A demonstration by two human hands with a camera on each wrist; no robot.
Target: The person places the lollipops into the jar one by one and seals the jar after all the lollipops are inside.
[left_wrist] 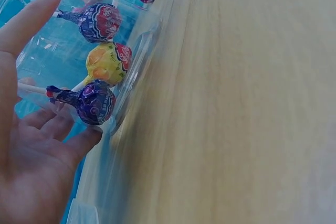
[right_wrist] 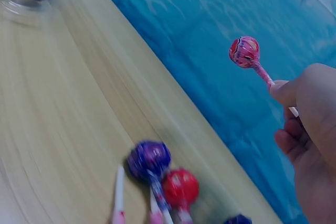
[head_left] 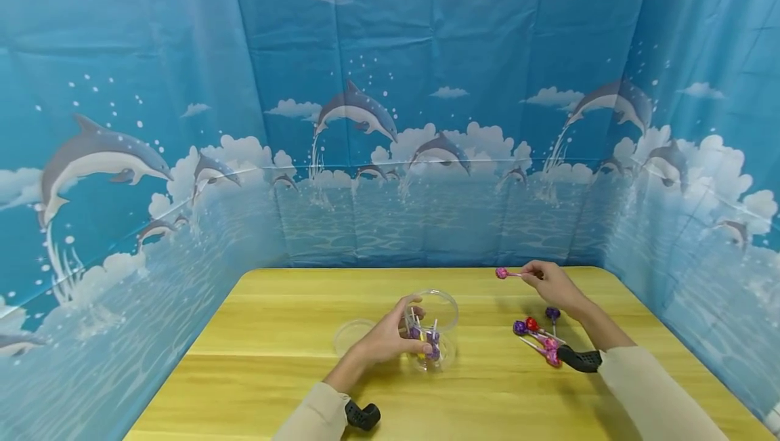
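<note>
My left hand (head_left: 384, 339) grips a clear plastic jar (head_left: 449, 316) by its side, with the jar standing on the table. Inside it are a yellow lollipop (left_wrist: 108, 62) and purple lollipops (left_wrist: 96, 102), their heads down and white sticks up. My right hand (head_left: 556, 286) pinches a pink lollipop (right_wrist: 245, 52) by its stick, raised over the table's far right part. Its wrapped head points left, toward the jar but apart from it.
On the right of the yellow wooden table (head_left: 274, 373) lie several loose lollipops, including a red one (head_left: 532, 324) and a dark purple one (head_left: 552, 313). A clear round lid (head_left: 346, 334) lies left of the jar. A blue dolphin-print curtain (head_left: 390, 217) stands behind.
</note>
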